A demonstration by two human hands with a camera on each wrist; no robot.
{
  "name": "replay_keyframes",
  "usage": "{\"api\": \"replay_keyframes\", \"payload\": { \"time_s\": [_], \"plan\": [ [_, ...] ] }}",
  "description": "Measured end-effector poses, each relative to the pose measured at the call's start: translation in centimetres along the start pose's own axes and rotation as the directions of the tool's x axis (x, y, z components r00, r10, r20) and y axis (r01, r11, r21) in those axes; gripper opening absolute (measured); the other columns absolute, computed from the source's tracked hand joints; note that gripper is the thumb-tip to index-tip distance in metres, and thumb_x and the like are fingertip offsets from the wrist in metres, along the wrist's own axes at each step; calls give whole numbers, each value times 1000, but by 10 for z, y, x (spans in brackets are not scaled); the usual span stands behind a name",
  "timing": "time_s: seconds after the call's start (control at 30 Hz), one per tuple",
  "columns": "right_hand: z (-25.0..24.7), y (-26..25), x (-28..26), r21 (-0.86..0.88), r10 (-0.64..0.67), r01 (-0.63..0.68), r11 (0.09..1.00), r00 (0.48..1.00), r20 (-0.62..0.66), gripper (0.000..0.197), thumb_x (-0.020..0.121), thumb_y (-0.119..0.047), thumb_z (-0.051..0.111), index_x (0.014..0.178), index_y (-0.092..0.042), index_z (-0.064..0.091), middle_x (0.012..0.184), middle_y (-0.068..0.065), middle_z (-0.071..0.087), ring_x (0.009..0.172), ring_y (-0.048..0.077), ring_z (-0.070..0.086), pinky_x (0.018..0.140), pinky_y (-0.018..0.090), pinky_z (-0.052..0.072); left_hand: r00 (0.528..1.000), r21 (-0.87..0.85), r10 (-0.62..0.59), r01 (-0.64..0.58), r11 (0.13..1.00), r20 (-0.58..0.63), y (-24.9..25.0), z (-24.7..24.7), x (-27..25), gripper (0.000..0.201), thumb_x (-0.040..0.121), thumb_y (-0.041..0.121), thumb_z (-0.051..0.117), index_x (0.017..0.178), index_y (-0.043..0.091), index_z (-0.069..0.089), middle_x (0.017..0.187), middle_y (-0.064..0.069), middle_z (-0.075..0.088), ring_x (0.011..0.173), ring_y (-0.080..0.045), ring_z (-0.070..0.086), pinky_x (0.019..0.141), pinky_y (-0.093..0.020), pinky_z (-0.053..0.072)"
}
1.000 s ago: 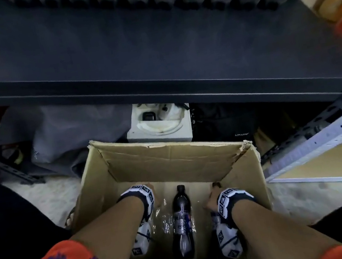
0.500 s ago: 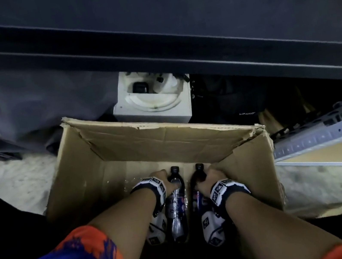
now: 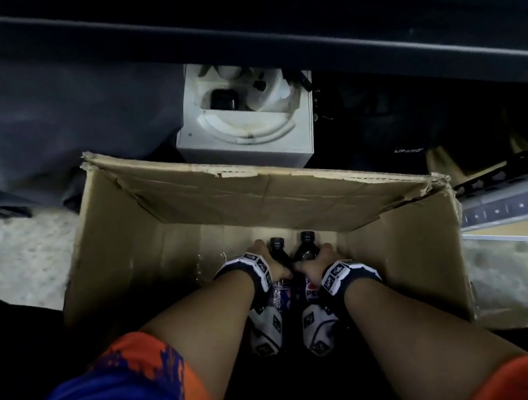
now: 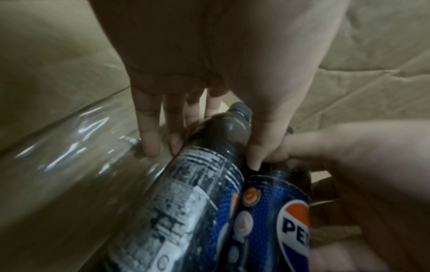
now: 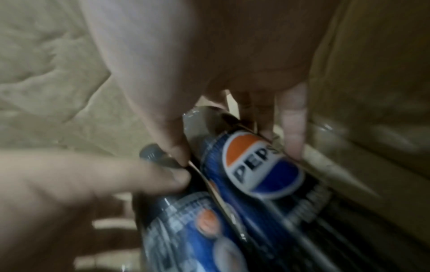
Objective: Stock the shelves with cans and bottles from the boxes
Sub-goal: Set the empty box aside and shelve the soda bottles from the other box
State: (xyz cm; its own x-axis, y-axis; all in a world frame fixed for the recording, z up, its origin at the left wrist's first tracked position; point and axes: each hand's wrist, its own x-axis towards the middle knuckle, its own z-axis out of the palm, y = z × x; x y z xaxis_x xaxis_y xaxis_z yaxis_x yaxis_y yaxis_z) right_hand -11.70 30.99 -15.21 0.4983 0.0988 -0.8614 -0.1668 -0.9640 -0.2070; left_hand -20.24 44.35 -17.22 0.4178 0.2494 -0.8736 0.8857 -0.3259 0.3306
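In the cardboard box point(image 3: 406, 266), the left hand point(image 3: 271, 263) and right hand point(image 3: 318, 260) each grip a Pepsi bottle, left bottle point(image 4: 186, 193) and right bottle point(image 5: 256, 174), side by side, caps pointing toward the shelf point(image 3: 260, 19).

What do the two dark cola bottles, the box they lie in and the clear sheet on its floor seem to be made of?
Two dark cola bottles: likely clear glossy plastic, given highlights, with dark ribbed caps and printed blue film labels.
Brown open-topped box: matte corrugated cardboard, judging by torn, creased edges.
Clear crinkled sheet: probably thin plastic wrap; it glints and wrinkles.
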Motion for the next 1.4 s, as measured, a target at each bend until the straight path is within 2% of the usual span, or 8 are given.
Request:
{"api": "replay_keyframes", "payload": {
  "time_s": [0.17, 0.27, 0.43, 0.63, 0.93, 1.1, 1.27, 1.4],
  "plan": [
    [6, -7, 4, 50, 10, -11, 999, 999, 32, 65, 58, -47, 80, 108, -14, 58, 93, 5, 67, 79, 24, 66, 76, 33, 57, 999, -59, -41, 41, 997, -9, -8, -1, 0, 102, 64, 47, 88, 143, 8, 35, 134, -14, 55, 114, -32, 59, 94, -38, 52],
    [5, -9, -6, 82, 5, -7, 997, 999, 36, 33, 69, -38, 78, 82, -24, 51, 81, 0, 61, 72, 19, 61, 61, 28, 48, 999, -123, -35, 34, 992, -6, -9, -4, -6, 102, 54, 46, 88, 136, 12, 37, 123, -12, 56, 107, -30, 60, 92, -41, 54],
    [10, -13, -10, 138, -50, 45, 989, 998, 32, 49, 47, -34, 72, 94, -20, 70, 82, 1, 73, 77, 23, 70, 72, 33, 58, 999, -172, -37, 31, 985, -33, -37, 15, 46, 100, 24, 60, 87, 114, 26, 57, 102, 0, 69, 93, -21, 69, 77, -39, 60],
    [13, -5, -14, 169, -107, 103, 980, 994, 13, 61, 34, -39, 68, 92, -21, 72, 79, 2, 76, 77, 25, 72, 73, 37, 60, 998, -307, 22, -37, 951, -54, -15, -3, -35, 46, 53, 32, 86, 94, 21, 68, 93, -3, 74, 85, -19, 70, 78, -34, 60],
    [-1, -28, -73, 207, -313, 315, 926, 949, -41, 16, 54, -29, 70, 65, -18, 69, 63, -4, 67, 65, 15, 62, 55, 23, 46, 971, -287, 83, -148, 946, -226, -12, -35, -80, 30, 55, 18, 86, 79, 19, 68, 80, -2, 73, 75, -18, 69, 69, -30, 59],
    [-11, -42, -94, 161, -415, 424, 891, 906, -86, 40, 45, -38, 72, 76, -12, 72, 80, 7, 76, 81, 25, 72, 78, 40, 59, 948, -203, 119, -184, 962, -294, -17, -69, -100, 61, 28, 36, 80, 86, 18, 69, 85, -6, 75, 81, -24, 73, 75, -39, 62],
    [-34, -62, -127, 92, -541, 547, 832, 837, -78, 47, 43, -48, 72, 81, -20, 71, 77, -4, 74, 77, 19, 71, 73, 30, 57, 916, -140, 214, -274, 951, -339, -3, -102, -153, 55, 44, 33, 83, 95, 18, 71, 83, 0, 74, 74, -16, 70, 66, -27, 57],
    [-60, -79, -173, 20, -667, 669, 743, 743, -56, 10, 66, -25, 75, 72, -20, 69, 71, -5, 70, 69, 11, 63, 60, 19, 50, 875, -3, 292, -318, 948, -387, 12, -127, -195, 68, 34, 41, 80, 98, 18, 71, 86, 1, 75, 79, -18, 72, 78, -35, 62]
  ]
}}
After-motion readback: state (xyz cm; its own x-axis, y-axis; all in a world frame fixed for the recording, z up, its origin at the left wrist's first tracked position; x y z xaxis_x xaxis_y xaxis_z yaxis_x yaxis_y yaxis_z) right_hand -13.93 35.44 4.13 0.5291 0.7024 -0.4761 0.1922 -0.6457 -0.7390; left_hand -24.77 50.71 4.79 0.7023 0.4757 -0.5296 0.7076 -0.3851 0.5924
